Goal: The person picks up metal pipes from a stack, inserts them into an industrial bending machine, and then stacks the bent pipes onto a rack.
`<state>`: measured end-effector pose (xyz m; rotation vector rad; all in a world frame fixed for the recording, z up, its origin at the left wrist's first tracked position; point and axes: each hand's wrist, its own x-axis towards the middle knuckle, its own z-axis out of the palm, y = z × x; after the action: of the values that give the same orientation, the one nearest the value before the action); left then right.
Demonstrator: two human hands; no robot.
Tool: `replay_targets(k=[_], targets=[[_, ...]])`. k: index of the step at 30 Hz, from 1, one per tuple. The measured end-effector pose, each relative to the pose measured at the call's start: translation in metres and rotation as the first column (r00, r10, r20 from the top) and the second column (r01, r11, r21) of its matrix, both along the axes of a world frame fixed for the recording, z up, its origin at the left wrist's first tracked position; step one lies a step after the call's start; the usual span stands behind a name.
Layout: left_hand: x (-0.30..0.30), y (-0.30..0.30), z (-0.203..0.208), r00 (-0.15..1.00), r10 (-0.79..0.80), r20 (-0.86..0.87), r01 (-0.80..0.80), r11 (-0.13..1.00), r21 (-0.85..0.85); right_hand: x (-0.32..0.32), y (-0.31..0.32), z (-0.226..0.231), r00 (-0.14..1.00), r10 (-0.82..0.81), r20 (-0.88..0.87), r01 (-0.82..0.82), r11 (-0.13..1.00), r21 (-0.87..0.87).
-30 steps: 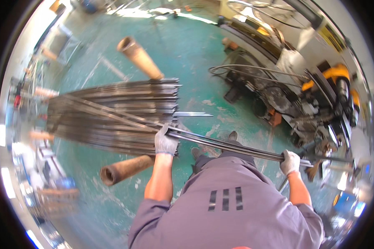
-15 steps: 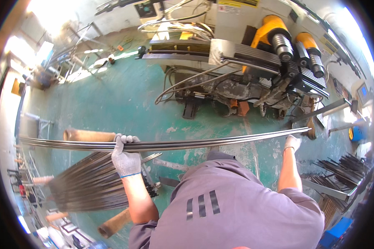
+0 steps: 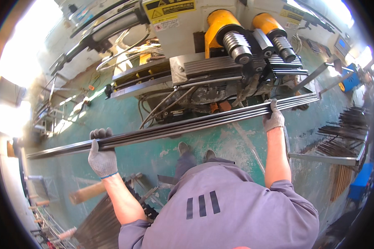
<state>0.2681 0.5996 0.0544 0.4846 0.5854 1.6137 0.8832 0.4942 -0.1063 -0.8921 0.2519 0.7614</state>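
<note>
A bundle of long thin metal tubes (image 3: 187,128) stretches across in front of me, its right end slightly higher in the picture. My left hand (image 3: 102,157), in a grey knit glove, is closed round the bundle toward its left part, thumb on the near side and fingers over the far side. Nearer the right end, my gloved right hand (image 3: 274,116) grips the same tubes, its thumb on top. Beyond the bundle stands a machine (image 3: 220,66) with two yellow cylinders (image 3: 222,25) and ribbed metal shafts.
At the lower left lies a stack of dark tubes (image 3: 108,222) by a brown roll (image 3: 87,193). On the right, a metal rack (image 3: 328,159) stands by more dark rods (image 3: 345,130). A blue bin (image 3: 360,182) and a blue drum (image 3: 350,79) are farther right.
My right hand, previously apart from the tubes near their right end, now grips them. The bundle has moved away from the stack toward the machine, and my view has shifted right.
</note>
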Motion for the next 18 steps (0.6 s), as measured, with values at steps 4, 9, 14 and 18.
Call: replay_targets(k=[4,9,14,18], targets=[[0.000,0.057,-0.033,0.993,0.013,-0.118,-0.018,0.999,-0.039,0.001,0.049,0.042,0.992,-0.062,0.111,0.065,0.998,-0.017],[0.014,0.137,-0.064,0.990,0.006,-0.142,-0.028,0.988,-0.154,-0.019,0.129,0.066,0.982,-0.040,0.184,0.038,0.999,0.019],[0.069,0.187,-0.083,0.995,-0.096,-0.024,0.087,0.963,-0.255,-0.018,0.172,0.065,0.933,0.212,0.290,-0.138,0.957,-0.257],[0.122,0.201,-0.093,0.981,-0.182,0.060,0.191,0.912,-0.363,-0.021,0.190,0.038,0.866,0.265,0.425,-0.107,0.927,-0.361]])
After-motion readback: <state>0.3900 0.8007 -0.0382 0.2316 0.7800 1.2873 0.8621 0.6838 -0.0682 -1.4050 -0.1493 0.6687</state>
